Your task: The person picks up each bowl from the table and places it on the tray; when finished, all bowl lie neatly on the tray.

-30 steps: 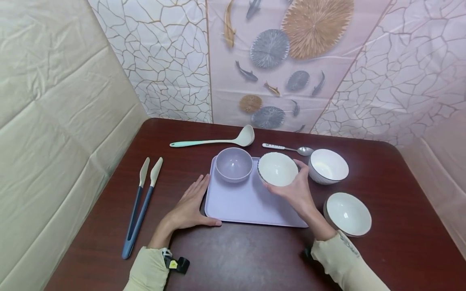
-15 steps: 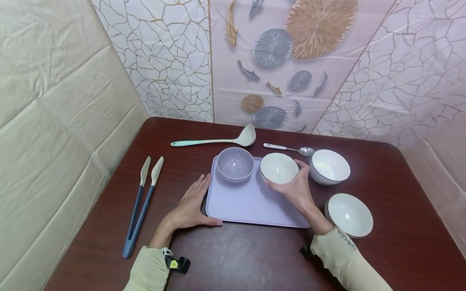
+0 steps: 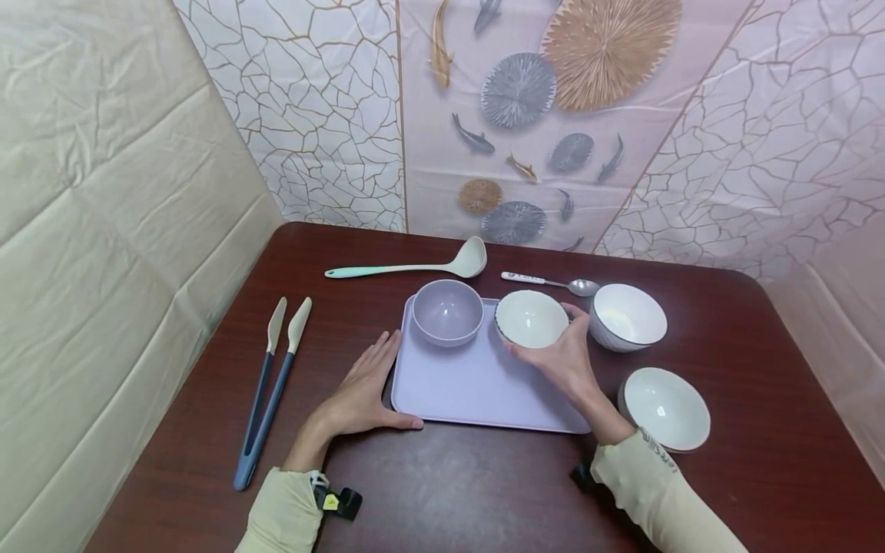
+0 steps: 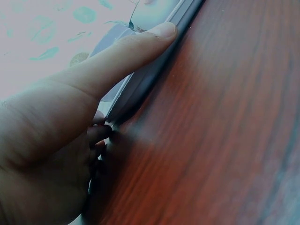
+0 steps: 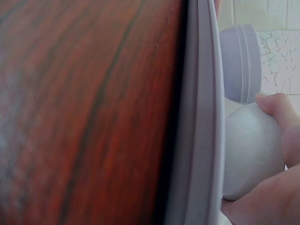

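My right hand (image 3: 563, 357) grips a small white bowl (image 3: 531, 318) with a dark patterned rim, thumb on the near side and fingers round its right side. The bowl is at the back right of a lilac tray (image 3: 477, 392). Beside it, at the tray's back left, stands a lilac bowl (image 3: 447, 312). My left hand (image 3: 359, 392) touches the tray's front left corner with extended fingers along the left side and the thumb (image 4: 164, 31) at the front edge. In the right wrist view, the tray's rim (image 5: 206, 112) hides the base of the white bowl (image 5: 253, 147).
Two more white bowls, one ribbed (image 3: 628, 316) and one smooth (image 3: 665, 408), stand right of the tray. Behind lie a ladle (image 3: 415, 269) with a mint handle and a metal spoon (image 3: 553, 283). Blue-handled tongs (image 3: 266, 407) lie at left. Patterned cloth walls enclose the table's back and sides.
The white bowl in my right hand has moved slightly down and away from me over the tray. My left hand stays in place at the tray's corner. The head view has shifted slightly.
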Available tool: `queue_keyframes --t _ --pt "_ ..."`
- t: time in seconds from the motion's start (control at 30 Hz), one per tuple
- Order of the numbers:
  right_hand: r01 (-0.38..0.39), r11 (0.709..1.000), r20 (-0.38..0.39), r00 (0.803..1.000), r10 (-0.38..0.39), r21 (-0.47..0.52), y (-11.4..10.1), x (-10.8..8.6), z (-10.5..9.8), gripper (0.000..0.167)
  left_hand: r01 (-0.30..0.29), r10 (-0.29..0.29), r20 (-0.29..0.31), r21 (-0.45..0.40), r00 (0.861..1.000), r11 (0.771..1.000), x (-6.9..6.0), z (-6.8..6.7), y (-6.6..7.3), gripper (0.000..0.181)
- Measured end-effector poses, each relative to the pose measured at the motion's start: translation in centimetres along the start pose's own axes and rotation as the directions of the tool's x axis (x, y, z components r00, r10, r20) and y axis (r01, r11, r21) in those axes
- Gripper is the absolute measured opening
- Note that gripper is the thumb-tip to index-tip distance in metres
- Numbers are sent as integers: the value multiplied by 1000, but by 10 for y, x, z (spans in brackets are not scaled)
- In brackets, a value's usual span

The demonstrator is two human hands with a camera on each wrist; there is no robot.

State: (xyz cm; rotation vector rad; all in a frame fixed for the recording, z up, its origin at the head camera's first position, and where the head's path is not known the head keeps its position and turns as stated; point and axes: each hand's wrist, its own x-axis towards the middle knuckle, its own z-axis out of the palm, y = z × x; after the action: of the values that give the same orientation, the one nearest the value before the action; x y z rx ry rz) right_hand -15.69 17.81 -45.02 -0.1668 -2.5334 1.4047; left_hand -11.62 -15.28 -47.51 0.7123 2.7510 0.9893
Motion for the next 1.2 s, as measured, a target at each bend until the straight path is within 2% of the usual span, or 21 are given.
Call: queue_keyframes --t 0.43,0.6,0.77,0.93,1.07,1.13,1.2 --pt "17 999 24 1000 -16 -39 -1 -1 -3 118 2 -2 1 2 1000 1000 1 0 0 135" --pt "53 997 29 998 -51 -57 -2 -2 -4 126 7 -7 4 -2 1000 1000 1 0 0 135" --pt "70 996 31 997 -69 -49 -5 -4 -4 127 14 -14 6 -3 1000 1000 0 0 0 135" --pt "75 997 21 997 -74 -38 -8 -7 -9 121 15 -15 5 -6 1000 1000 0 1 1 134" --pt "94 995 19 995 -93 -41 -16 -11 -21 113 16 -16 7 -3 1000 1000 0 1 1 135" --pt "114 993 49 992 -112 -35 -22 -15 -30 105 18 -18 9 -1 1000 1000 0 1 1 135" --pt "151 988 115 982 -149 -11 -34 -22 -44 92 19 -19 10 -3 1000 1000 0 1 1 135"
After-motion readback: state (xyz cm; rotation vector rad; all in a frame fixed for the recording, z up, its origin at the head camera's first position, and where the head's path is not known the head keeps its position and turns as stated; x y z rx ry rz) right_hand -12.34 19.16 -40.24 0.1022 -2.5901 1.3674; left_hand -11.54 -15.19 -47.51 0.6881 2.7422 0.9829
